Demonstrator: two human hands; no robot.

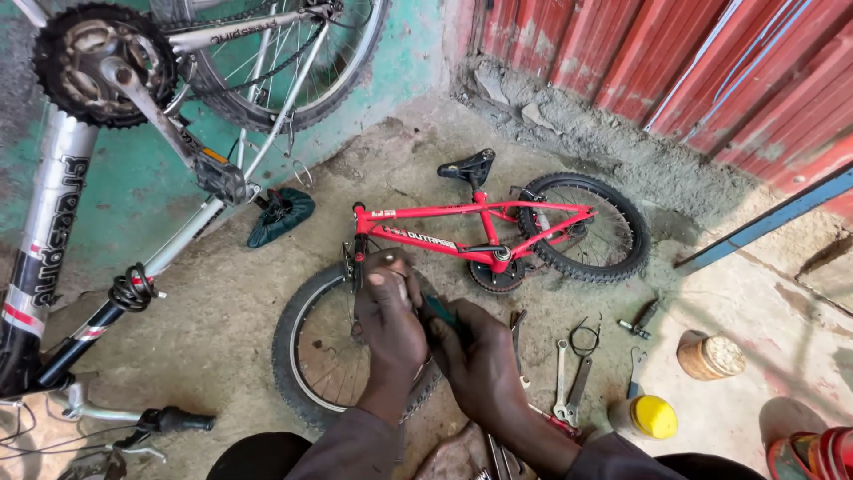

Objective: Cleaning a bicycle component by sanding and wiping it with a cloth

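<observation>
Screwdriver (440,311) pinched in my right hand (475,360), left hand (389,320) closed on its tip; slip could jab left fingers.

Informal bicycle repair yard, small red bicycle (480,233) lying on bare concrete floor (222,311), spanners (569,378) beside it, upturned silver bicycle (133,133) left of it, corrugated metal wall (693,71) behind it

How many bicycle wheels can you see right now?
3. The red bike's rear wheel by the red wall; its front wheel lying on the ground, partly hidden behind both hands; the silver bike's wheel at the top, cut by the frame edge. Others may be out of view.
</observation>
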